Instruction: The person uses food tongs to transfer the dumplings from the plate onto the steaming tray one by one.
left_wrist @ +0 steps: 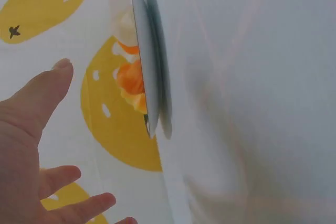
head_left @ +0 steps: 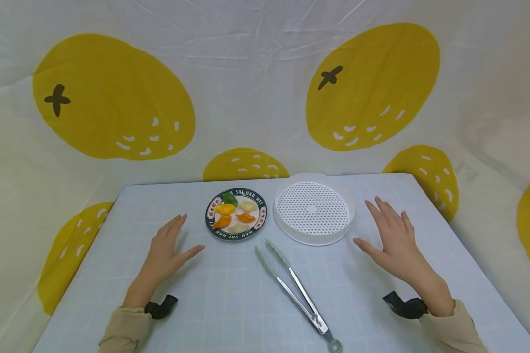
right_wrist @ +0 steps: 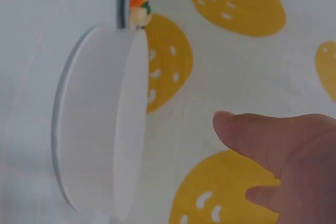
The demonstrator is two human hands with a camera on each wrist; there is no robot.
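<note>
Tongs lay closed and unheld on the worktop, midway between both hands, handle end toward the person, tips pointing at the dishes, so either hand could take them. The left hand and right hand rested flat with fingers spread, each grip empty. Beyond the left hand stood a plate carrying coloured dumplings; just beside it, near the right hand, sat a white perforated steamer tray, its holed floor bare.
</note>
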